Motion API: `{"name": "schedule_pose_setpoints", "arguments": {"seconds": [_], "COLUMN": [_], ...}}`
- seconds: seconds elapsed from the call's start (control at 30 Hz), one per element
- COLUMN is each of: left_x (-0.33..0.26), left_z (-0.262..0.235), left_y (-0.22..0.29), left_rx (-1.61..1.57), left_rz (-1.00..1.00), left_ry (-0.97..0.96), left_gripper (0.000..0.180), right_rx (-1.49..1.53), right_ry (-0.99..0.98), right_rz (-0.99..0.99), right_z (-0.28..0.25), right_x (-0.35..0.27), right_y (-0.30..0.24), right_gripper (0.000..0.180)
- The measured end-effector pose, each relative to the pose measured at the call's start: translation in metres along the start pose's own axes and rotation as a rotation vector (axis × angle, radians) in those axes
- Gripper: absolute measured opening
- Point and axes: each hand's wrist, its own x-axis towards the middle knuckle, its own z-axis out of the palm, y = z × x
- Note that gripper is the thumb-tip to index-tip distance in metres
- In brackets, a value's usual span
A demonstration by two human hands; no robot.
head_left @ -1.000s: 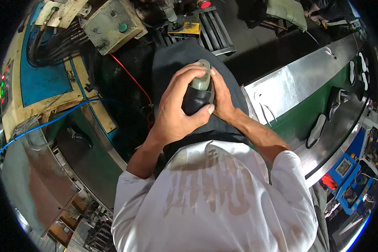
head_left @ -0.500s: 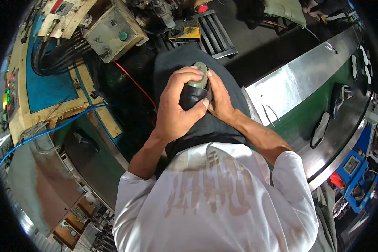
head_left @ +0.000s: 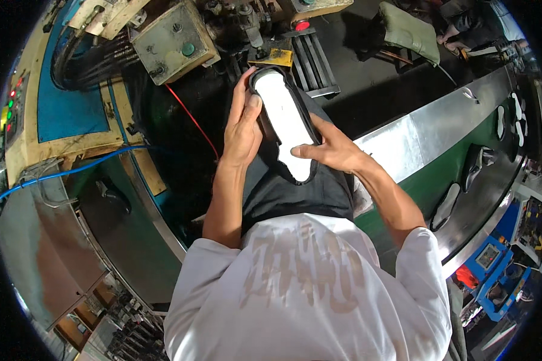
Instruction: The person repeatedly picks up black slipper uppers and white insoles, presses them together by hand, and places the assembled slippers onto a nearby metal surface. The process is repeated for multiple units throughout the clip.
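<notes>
Two bare hands hold one shoe [head_left: 286,123] sole-up over the person's lap, its white sole ringed by a black upper. The left hand [head_left: 242,129] is closed along the shoe's left flank, thumb resting on the sole edge near the toe end. The right hand [head_left: 324,147] grips the heel end, thumb laid across the white sole. Beyond the toe sits a yellow machine block [head_left: 272,57]; to the right runs a steel-edged green conveyor [head_left: 439,129] bearing loose shoe parts [head_left: 447,206]. The step in hand appears to be checking the sole bond. Any next move calls for a firm two-sided grip, since the shoe rests on nothing.
</notes>
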Motion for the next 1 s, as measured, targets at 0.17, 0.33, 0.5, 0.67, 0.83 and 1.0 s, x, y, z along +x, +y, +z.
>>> {"name": "schedule_pose_setpoints", "arguments": {"seconds": [0.17,0.33,0.5,0.67,0.83,1.0], "left_x": [0.018,0.052,0.033,-0.010,-0.013,-0.009], "left_z": [-0.008,-0.033,-0.018,-0.012,0.006,-0.016], "left_y": [-0.021,-0.058,-0.076,-0.081,-0.041,-0.036], "left_rx": [0.008,-0.160,0.219,0.475,0.153,-0.119], "left_rz": [0.050,-0.038,-0.276,-0.409,-0.575,-0.568], "left_ry": [0.170,0.374,0.382,0.221,0.182,0.042], "left_gripper": [0.046,0.039,0.069,0.098,0.090,0.078], "right_rx": [-0.072,-0.893,-1.207,-1.258,-1.282,-1.199], "right_ry": [-0.051,0.332,0.274,0.275,0.279,0.270], "right_rz": [0.092,-0.434,-0.380,-0.355,-0.252,-0.227], "right_z": [-0.007,0.026,0.027,0.026,0.025,0.023], "right_x": [0.012,-0.021,-0.016,-0.009,-0.007,-0.003], "right_y": [-0.018,-0.017,0.027,0.022,0.001,-0.011], "right_gripper": [0.098,0.106,0.104,0.105,0.101,0.089]}}
